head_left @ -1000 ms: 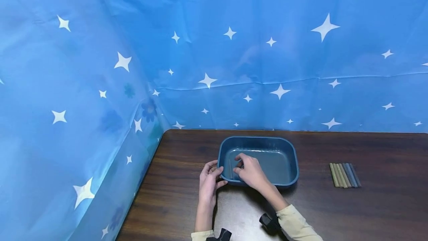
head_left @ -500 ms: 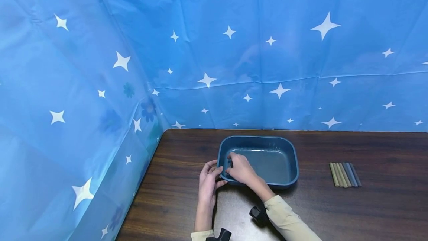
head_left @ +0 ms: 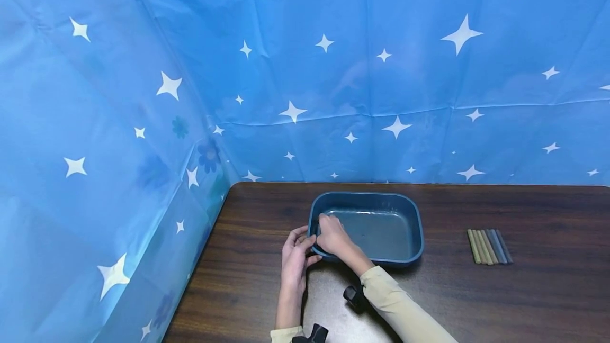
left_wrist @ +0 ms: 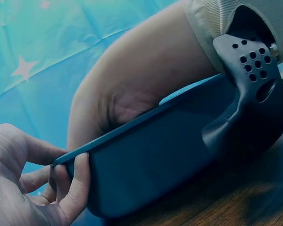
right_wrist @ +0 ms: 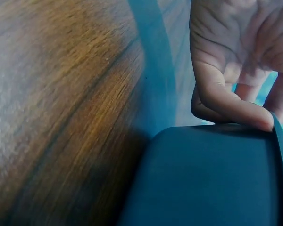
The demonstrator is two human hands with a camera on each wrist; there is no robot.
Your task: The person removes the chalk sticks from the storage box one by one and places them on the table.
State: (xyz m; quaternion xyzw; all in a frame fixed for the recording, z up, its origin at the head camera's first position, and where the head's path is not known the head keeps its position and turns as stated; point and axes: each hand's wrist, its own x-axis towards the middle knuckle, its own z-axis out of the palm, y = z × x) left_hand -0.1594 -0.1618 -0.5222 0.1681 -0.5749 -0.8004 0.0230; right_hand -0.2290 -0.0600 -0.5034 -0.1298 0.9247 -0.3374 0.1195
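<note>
A dark blue rectangular basin [head_left: 412, 226] stands on the wooden table. My left hand [head_left: 294, 258] pinches the rim at its near left corner, as the left hand [left_wrist: 19, 179] in the left wrist view shows, with fingers on both sides of the wall. My right hand [head_left: 333, 234] reaches down inside the basin at its left end. In the left wrist view the right wrist [left_wrist: 118, 103] bends over the rim, and the wall hides the fingers. Whether they hold anything cannot be seen. The right wrist view shows the left thumb [right_wrist: 247, 113] pressing the rim.
To the right of the basin, several olive-yellow and blue-grey sticks [head_left: 489, 246] lie side by side in a row. A blue star-patterned cloth [head_left: 352, 78] hangs behind the table [head_left: 548, 290] and along its left side.
My right hand has moved left inside the basin, over a thin dark stick seen there a second ago and now hidden. My left hand keeps its grip on the rim.
</note>
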